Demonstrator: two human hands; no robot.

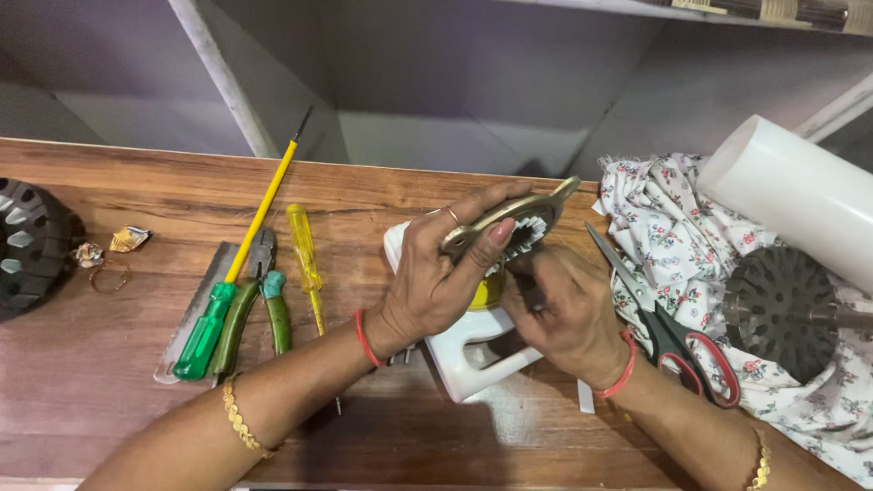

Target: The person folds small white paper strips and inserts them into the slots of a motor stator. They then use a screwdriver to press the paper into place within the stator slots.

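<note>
While the person's left hand clamps its fingers around a flat, oval brass-coloured metal plate at the centre of the frame, the right hand curls just beneath it, though what it pinches cannot be made out. Both hands hover over a white plastic jug lying on the wooden table. Screwdrivers and green-handled pliers lie at left; red-handled scissors rest on floral cloth at right.

Two bare hands meet over a wooden tabletop. The left hand holds a flat metal plate; the right hand touches it from below, above a white plastic container. Screwdrivers and pliers lie toward the left edge, scissors toward the right.
</note>
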